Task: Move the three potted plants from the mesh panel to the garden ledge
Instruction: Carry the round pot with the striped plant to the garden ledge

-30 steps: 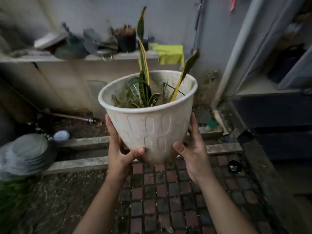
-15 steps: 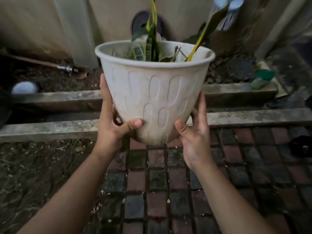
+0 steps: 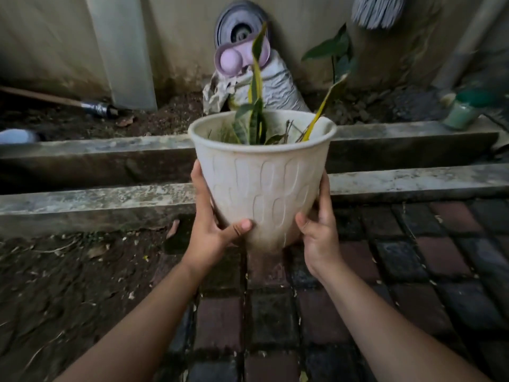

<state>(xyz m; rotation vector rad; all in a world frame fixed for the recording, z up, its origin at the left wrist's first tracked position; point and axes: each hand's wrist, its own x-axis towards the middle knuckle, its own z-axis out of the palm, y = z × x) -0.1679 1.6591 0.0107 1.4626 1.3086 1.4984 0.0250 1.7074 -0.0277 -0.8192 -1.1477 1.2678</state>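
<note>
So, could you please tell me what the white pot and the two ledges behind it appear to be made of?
The white pot looks like moulded plastic: thin rolled rim, embossed oval pattern, matt and soiled. The near ledge and the far ledge look like cast concrete: grey, rough, blotchy and weathered.

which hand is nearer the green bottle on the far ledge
Right. The right hand grips the white pot on the side facing the green bottle, which stands far right; the left hand holds the pot's opposite side.
</note>
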